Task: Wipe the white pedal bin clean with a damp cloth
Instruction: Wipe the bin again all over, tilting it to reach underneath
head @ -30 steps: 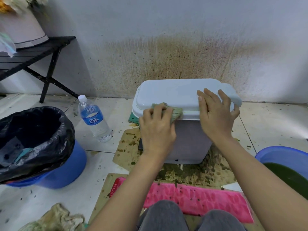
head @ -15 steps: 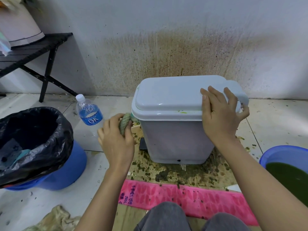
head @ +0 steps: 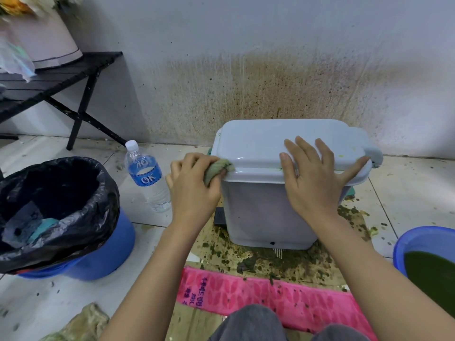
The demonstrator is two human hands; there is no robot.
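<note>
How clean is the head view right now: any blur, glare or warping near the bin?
Head view: the white pedal bin, left hand, right hand and cloth are sharp; a small glare streak sits on the lid edge beside the cloth; the flowers top left are smeared; the wide angle warps the frame edges.

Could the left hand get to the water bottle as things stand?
Probably yes. The water bottle stands upright on the floor just beside the left hand, with nothing between them. That hand grips the cloth against the pedal bin, though, so it would need to let go first.
</note>
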